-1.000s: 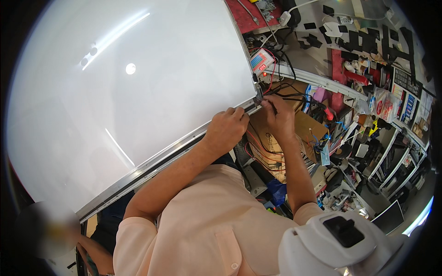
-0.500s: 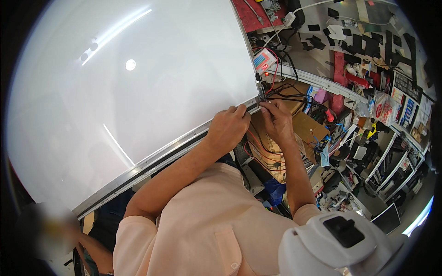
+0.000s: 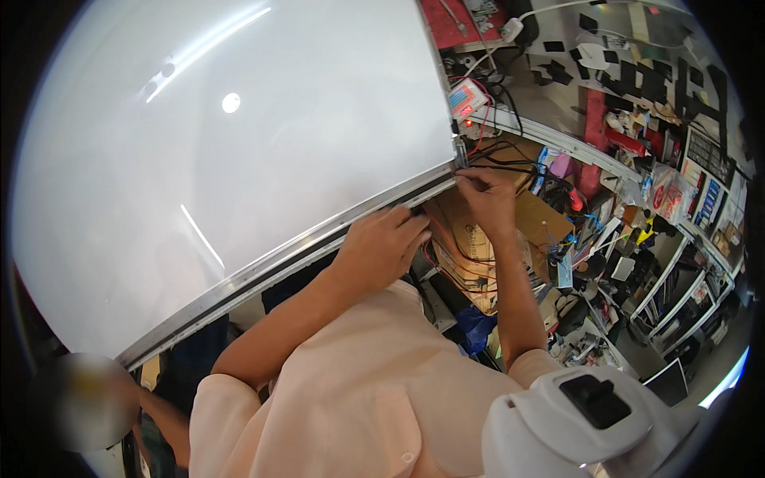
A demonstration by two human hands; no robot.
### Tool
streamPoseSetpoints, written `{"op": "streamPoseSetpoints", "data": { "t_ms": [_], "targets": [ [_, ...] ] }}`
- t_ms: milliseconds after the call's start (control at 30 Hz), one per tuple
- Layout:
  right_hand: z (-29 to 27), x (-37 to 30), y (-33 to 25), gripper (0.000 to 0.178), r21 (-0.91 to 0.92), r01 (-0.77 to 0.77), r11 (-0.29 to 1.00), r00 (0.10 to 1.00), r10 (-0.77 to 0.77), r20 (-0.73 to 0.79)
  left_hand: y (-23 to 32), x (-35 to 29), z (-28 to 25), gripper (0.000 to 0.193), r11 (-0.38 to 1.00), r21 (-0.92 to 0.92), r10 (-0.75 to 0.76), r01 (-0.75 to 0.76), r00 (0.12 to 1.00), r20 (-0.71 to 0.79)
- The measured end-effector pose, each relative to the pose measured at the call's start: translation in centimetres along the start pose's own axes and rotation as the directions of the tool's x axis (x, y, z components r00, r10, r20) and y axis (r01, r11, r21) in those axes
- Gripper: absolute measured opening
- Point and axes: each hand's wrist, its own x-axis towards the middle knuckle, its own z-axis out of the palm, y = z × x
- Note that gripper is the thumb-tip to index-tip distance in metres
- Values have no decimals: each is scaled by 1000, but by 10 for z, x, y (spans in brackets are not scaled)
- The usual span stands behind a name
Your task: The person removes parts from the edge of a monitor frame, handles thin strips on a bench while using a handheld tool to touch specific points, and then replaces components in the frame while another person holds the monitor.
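Observation:
A large glossy white panel (image 3: 319,119) in a metal frame (image 3: 366,205) fills the left and middle. At the frame's near right corner, my right hand (image 3: 492,203) has thumb and fingers pinched together against the edge. What they grip, if anything, is too small to make out. Just in front of the near rail hovers my left hand (image 3: 378,245), its fingers curled. A small black piece (image 3: 418,211) shows at its fingertips; its kind is unclear. Beside the corner is a small metal fitting (image 3: 460,150).
Black cables (image 3: 510,155) and thin red wires lie right of the corner, near a small boxed device (image 3: 466,99) with a lit red display. Brown cardboard (image 3: 542,217) lies below. Cluttered shelves (image 3: 665,271) stand at far right. Another person's arm (image 3: 167,426) shows at lower left.
My left hand has drawn back from the rail, toward me and slightly left, with the small black piece now showing at its fingertips. My right hand stays pinched at the corner.

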Motion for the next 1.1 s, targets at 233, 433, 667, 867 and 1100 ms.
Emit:
{"op": "streamPoseSetpoints", "data": {
  "t_ms": [233, 433, 667, 867, 1100],
  "targets": [
    [-2, -7, -10, 15, -255, 403, 879, 911, -413, 15, -39, -127, -26, 36, 428, -494, -684, 757, 628, 370],
    [14, -23, -32, 14, -207, 492, 846, 871, -476, 125, -47, -174, -12, 46, 12, -889, -789, 458, 551, 273],
    [54, -40, -69, 23, -65, 756, 652, 617, -675, 405, -53, -177, -8, 34, -185, -983, -810, 7, 566, 157],
    [82, -54, -82, 24, 50, 802, 595, 496, -711, 498, -55, -173, -4, 26, -96, -995, -823, 15, 562, 87],
    [89, -57, -94, 24, 28, 816, 578, 480, -704, 524, -60, -173, 9, 23, 12, -1000, -819, -1, 573, -10]
  ]
}}
